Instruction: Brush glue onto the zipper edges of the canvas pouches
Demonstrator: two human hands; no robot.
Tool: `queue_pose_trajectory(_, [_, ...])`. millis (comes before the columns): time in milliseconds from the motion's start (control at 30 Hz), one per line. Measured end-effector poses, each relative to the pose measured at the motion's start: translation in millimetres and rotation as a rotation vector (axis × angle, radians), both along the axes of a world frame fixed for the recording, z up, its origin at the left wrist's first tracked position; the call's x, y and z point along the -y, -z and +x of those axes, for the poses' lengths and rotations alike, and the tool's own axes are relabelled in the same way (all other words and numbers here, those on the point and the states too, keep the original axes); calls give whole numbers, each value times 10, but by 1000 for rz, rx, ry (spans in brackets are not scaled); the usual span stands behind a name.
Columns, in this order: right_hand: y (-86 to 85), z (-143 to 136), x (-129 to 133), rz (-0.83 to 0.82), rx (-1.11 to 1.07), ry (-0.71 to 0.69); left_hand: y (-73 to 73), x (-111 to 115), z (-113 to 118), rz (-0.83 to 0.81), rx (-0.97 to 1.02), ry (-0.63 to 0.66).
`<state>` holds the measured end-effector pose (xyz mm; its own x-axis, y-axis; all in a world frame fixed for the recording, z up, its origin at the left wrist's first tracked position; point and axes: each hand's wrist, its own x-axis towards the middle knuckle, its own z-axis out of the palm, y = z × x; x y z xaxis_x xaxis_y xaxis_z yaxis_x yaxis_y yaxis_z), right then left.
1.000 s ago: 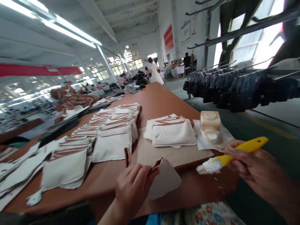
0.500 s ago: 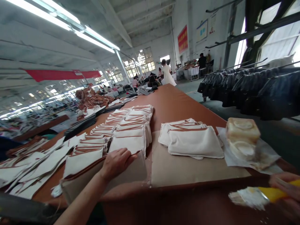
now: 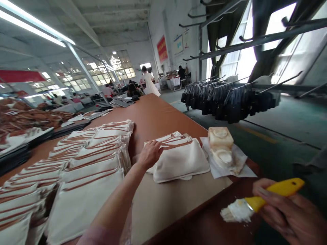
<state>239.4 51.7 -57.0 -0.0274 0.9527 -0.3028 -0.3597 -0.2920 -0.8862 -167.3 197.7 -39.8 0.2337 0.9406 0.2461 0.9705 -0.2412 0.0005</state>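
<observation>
My left hand reaches across to a small pile of cream fabric pouches with brown edging. Its fingers are closed on the upper left corner of the top pouch; the fingertips are partly hidden. The pile rests on a brown board at the table's near end. At the lower right, my right hand is closed around the yellow handle of a flat paintbrush. White paste-like stuff coats the bristles, which point left over the table's near edge.
Overlapping rows of cream pouches cover the left of the brown table. A crusted plastic container lies on white paper at the right edge. Beyond stands a rack of dark hanging pieces. Several people work farther back.
My left hand has moved from the left-hand rows to the small pile and taken hold of the top pouch's corner. The view has turned right. My right hand with the brush has come further into view.
</observation>
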Motion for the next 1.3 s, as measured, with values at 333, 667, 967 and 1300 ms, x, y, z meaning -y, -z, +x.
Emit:
queue_pose_trajectory(333, [25,291,-78,-65,-58,45,517,-993,1338,-211,27,-119])
queue_pose_trajectory(667, [103,462,-25,89,-165,77,238,-576,1509,-132,149,-12])
queue_pose_trajectory(967, [-468,406,-257,471,-158,170,-260,390,1629,-213,438,285])
queue_pose_trajectory(1300, [-738,251,-186,849,452,185,-595,1238,1962,-434,655,341])
